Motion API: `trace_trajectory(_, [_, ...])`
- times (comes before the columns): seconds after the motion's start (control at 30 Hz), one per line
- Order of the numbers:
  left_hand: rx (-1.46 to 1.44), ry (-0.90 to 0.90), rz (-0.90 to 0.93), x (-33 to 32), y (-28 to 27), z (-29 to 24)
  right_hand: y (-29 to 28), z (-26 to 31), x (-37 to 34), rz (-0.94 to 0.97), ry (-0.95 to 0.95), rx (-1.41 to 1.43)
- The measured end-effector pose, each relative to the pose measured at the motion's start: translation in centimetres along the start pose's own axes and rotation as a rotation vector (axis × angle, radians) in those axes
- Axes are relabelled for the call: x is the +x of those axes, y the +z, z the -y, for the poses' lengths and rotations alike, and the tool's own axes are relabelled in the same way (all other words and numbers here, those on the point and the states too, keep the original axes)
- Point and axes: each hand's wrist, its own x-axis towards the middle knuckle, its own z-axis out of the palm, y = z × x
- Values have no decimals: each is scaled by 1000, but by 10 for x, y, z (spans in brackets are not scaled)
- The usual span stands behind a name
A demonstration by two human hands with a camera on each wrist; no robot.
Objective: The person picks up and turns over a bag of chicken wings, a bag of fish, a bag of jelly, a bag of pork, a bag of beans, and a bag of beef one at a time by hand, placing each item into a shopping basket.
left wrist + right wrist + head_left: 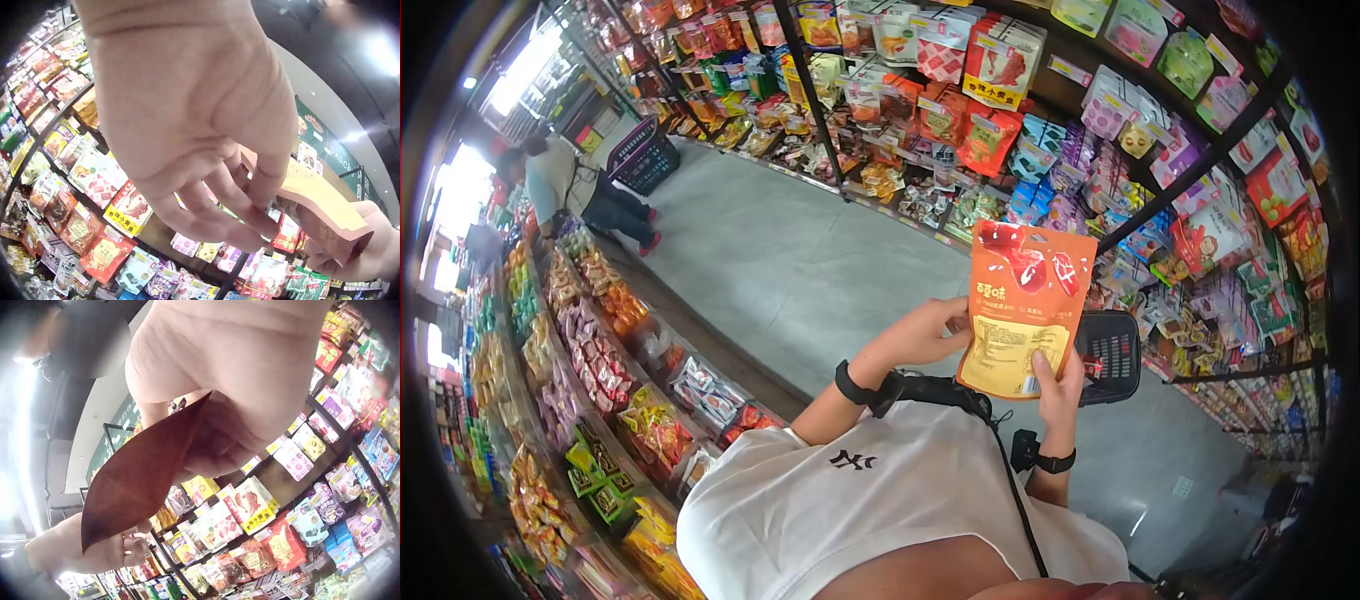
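Note:
An orange-and-yellow snack bag (1025,310) stands upright in front of the chest, its printed panel and barcode facing the head camera. My right hand (1057,390) grips its lower right edge, the thumb lying across the yellow panel. At the opposite edge is my left hand (930,330), thumb and bent fingers around the side of the bag. In the left wrist view, the bag (325,200) runs from beside the left thumb to the right hand (369,240). The right wrist view shows the bag's dark side (140,478), with the left hand (81,547) beyond; some fingertips are hidden.
Racks of hanging snack packets (1005,60) line the far side of the grey aisle floor (800,250). Bins of wrapped sweets (590,350) curve along the left. A black basket (1115,355) is beside the right hand. Another person (565,185) bends near a dark basket (643,158).

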Motion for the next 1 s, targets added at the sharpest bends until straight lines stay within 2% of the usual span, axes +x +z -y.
trace_trajectory(0.27, [94,-23,-19,-3,-7,7,9,-1,-3,-19,-6,45])
trace_trajectory(0.37, [108,-21,-8,-4,-6,9,1,-6,-8,47,40,4])
trace_trajectory(0.6, [175,5,6,-1,-5,4,10,-2,-14,-55,-3,74])
trace_trajectory(0.8, [14,102,7,-2,-13,10,6,-9,-16,-101,32,-60])
trace_trajectory(1.0, [-72,59,14,2,-14,-3,17,0,-11,-117,56,-95])
